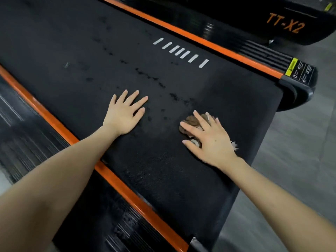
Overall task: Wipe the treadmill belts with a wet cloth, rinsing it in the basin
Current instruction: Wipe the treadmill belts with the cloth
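Note:
The black treadmill belt [112, 51] runs diagonally across the view, with dark wet spots along its middle. My right hand [211, 139] presses a crumpled brown cloth [190, 122] onto the belt near its rear end; frayed pale threads stick out beside the wrist. My left hand [125, 113] lies flat on the belt with fingers spread, holding nothing, a short way left of the cloth. No basin is in view.
Orange side rails [209, 42] border the belt on both sides, with ribbed black foot rails outside them. A second treadmill marked TT-X2 [285, 24] stands at the top right. Grey floor [300, 151] lies to the right of the belt's end.

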